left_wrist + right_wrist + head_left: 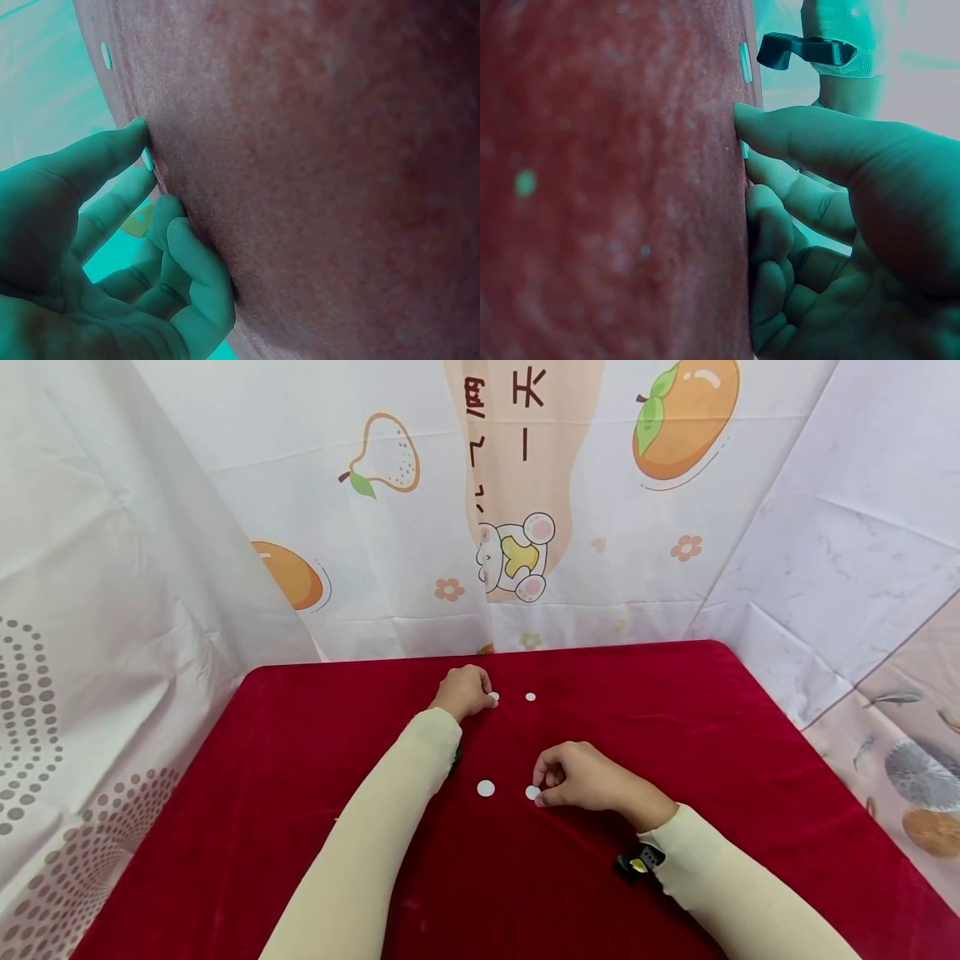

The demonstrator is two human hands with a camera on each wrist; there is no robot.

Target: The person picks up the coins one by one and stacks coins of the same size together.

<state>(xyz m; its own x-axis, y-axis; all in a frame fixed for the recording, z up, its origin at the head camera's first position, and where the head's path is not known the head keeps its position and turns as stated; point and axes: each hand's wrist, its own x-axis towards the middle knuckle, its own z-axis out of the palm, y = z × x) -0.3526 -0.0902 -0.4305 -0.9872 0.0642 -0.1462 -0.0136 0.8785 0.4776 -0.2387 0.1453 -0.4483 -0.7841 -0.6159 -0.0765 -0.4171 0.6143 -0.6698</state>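
On a red-covered worktop (292, 743), the left hand (462, 691) pinches the far-left white disc (494, 696) between its fingers (116, 202); the right hand (588, 778) pinches the near-right disc (532, 792) likewise. Probably light, stiff and thin, they are best taken by opposite edges.

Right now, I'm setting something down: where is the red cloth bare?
The red cloth is bare between left sleeve and left edge, and between right hand and right edge. Crowded: the middle, four white discs plus left hand.
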